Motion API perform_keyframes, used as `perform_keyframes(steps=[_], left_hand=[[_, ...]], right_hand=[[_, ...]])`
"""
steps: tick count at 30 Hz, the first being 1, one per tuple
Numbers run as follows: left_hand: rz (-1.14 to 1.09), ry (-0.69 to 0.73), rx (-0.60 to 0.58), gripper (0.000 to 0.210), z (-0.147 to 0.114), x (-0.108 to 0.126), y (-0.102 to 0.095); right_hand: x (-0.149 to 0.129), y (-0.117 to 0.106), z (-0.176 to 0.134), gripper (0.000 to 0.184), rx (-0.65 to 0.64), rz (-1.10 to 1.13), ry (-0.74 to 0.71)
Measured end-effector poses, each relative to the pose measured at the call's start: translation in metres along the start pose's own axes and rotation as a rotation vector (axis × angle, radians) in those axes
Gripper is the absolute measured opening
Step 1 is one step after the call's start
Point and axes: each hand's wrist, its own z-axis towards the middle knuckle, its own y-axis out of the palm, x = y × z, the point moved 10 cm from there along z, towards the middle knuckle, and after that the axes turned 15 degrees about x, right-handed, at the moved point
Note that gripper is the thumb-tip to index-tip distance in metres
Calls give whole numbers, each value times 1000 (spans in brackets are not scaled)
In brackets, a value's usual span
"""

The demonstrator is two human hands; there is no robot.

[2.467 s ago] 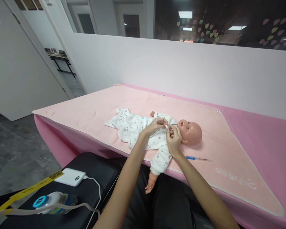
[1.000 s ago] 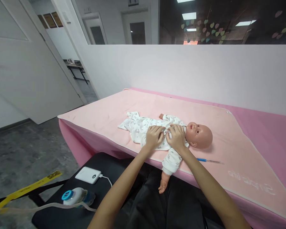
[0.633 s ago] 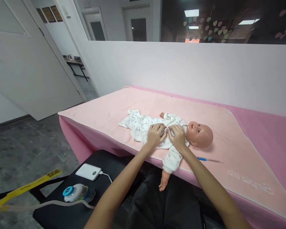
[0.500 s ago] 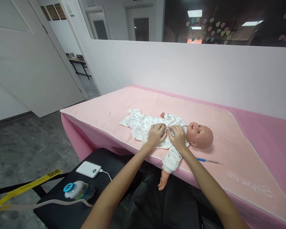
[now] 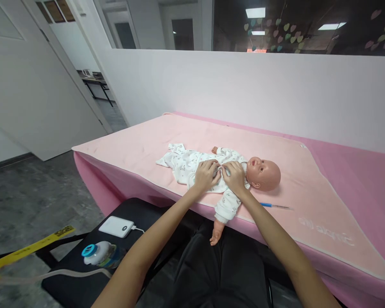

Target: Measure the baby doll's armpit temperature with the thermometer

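A baby doll [image 5: 263, 174] lies on its back with its head to the right. It wears a white printed romper [image 5: 186, 164]. My left hand [image 5: 206, 174] and my right hand [image 5: 233, 176] meet over the doll's chest, fingertips almost touching. Both are closed in a pinch on the romper's front, where a small bit of the cloth shows between them. Whether a fastener sits under the fingertips is hidden. One doll arm hangs over the near table edge beneath my right forearm.
A pale pink blanket [image 5: 128, 143] covers the table, over a darker pink cloth [image 5: 368, 171]. A blue-handled thin tool [image 5: 266, 205] lies right of my right forearm. On a black chair at left are a white power bank [image 5: 116, 226] and a blue-capped bottle [image 5: 98, 253].
The view has shifted slightly, so everything appears a little farther left and higher. My hands stay pinched at the romper's front, and the doll lies as before.
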Motion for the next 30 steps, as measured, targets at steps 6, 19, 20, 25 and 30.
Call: perform_keyframes(steps=[6,19,20,25,30], left_hand=[[4,27,-58,21,-1,2,8],[-32,30,-38,15,-1,0,5],[-35,29,-44,15,-1,0,5],[-45,47,-47,13,-1,-1,7],[-79,27,-21,10,0,-3,6]], right_hand=[[0,0,0,13,3,-12,-8],[-4,-2,0,14,-5,14,-20],[-4,-3,0,14,-1,17,-25],[-6,-5,0,14,9,28,-37],[-7,-6,0,12,27,45,-54]])
